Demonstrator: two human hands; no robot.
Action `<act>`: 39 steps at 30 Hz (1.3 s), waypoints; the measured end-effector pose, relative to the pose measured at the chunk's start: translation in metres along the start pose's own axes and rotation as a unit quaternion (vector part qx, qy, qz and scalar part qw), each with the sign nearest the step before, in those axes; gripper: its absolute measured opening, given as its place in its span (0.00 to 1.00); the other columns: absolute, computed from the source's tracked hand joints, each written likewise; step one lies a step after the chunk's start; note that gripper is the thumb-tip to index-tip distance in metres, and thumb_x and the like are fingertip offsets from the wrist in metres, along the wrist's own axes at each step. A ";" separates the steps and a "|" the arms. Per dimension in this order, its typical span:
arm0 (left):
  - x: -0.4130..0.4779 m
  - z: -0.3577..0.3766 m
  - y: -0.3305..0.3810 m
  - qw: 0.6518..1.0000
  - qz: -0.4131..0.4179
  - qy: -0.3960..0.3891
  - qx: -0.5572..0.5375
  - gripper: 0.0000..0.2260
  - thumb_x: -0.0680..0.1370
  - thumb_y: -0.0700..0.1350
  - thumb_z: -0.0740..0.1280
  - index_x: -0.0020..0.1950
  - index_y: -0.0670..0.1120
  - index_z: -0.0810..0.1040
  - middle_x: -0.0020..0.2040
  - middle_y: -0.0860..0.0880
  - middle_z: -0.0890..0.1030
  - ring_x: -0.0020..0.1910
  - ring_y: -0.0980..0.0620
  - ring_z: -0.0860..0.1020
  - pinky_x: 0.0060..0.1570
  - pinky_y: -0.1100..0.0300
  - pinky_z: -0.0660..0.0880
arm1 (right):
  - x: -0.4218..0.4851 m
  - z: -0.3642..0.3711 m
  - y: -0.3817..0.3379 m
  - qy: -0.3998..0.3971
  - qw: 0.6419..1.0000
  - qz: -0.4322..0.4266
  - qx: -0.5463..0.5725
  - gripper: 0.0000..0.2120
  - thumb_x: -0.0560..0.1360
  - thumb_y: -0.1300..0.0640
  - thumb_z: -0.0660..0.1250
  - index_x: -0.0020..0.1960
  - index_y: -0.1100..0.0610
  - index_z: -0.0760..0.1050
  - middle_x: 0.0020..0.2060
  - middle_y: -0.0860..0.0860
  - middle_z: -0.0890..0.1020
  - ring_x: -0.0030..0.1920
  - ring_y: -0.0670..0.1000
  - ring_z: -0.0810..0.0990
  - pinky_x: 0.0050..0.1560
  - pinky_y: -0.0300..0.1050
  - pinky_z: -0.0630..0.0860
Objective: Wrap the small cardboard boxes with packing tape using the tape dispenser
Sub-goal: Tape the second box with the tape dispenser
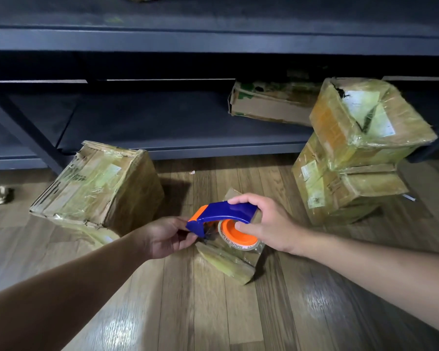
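Fingers of our right hand curl over the blue back of the tape dispenser, and the thumb presses on the orange hub of the roll of tape. Our left hand pinches the dispenser's front end, just under its orange tip, where the tape comes off. Whether those fingers hold the tape end itself we cannot tell.

Biggest in view is the dark shelf unit across the back. On its low shelf, to the right, lies a worn shelf box printed with green. We stand over a wood floor that shines under the light.

To our left, a large box sits tilted on the floor, torn at the edges and wrapped in yellowish tape. To our right, two boxes are stacked: the top box leans askew on the bottom box. Both are taped over and carry white labels. All these boxes are closed, so we cannot see what is in them.

Directly under the dispenser, a small box lies on the floor, partly hidden by the roll and our hands. It is already glossy with tape, and the roll sits just above its top face.

Far left, a crumpled wad of brown paper rests on the floor. A tiny white scrap lies near the shelf's foot, between the large box and the stack.
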State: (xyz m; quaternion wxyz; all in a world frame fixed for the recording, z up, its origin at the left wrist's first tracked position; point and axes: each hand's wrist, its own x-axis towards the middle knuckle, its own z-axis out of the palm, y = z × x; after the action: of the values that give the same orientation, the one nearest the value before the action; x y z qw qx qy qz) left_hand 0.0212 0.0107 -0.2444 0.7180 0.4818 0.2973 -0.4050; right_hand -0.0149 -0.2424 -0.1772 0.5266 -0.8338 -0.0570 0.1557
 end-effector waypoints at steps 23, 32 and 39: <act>0.045 -0.018 -0.025 0.998 0.045 0.001 0.040 0.11 0.81 0.35 0.67 0.63 0.41 0.81 0.58 0.38 0.85 0.51 0.47 0.84 0.41 0.58 0.83 | -0.015 0.023 0.028 -0.035 0.996 -0.025 -0.072 0.27 0.73 0.56 0.77 0.67 0.42 0.71 0.61 0.41 0.78 0.60 0.43 0.78 0.56 0.44 0.80; 0.039 -0.011 -0.046 0.945 0.228 0.082 0.221 0.08 0.79 0.34 0.71 0.50 0.45 0.86 0.47 0.47 0.88 0.50 0.50 0.86 0.45 0.58 0.83 | -0.015 0.025 0.034 -0.042 0.997 -0.025 -0.058 0.28 0.74 0.59 0.75 0.68 0.41 0.69 0.62 0.42 0.76 0.61 0.43 0.77 0.55 0.42 0.80; 0.017 -0.016 -0.068 0.892 0.326 0.051 0.309 0.12 0.76 0.46 0.60 0.47 0.53 0.84 0.45 0.49 0.84 0.44 0.51 0.80 0.47 0.52 0.78 | -0.016 0.025 0.032 -0.040 0.997 -0.021 -0.056 0.27 0.74 0.58 0.75 0.67 0.40 0.69 0.61 0.41 0.76 0.60 0.42 0.77 0.54 0.41 0.81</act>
State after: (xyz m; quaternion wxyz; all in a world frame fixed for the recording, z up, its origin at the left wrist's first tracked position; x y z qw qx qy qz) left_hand -0.0302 0.0065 -0.2954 0.6083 0.7693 0.0200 -0.1943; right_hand -0.0399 -0.2387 -0.2132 0.4798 -0.8535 -0.1042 0.1745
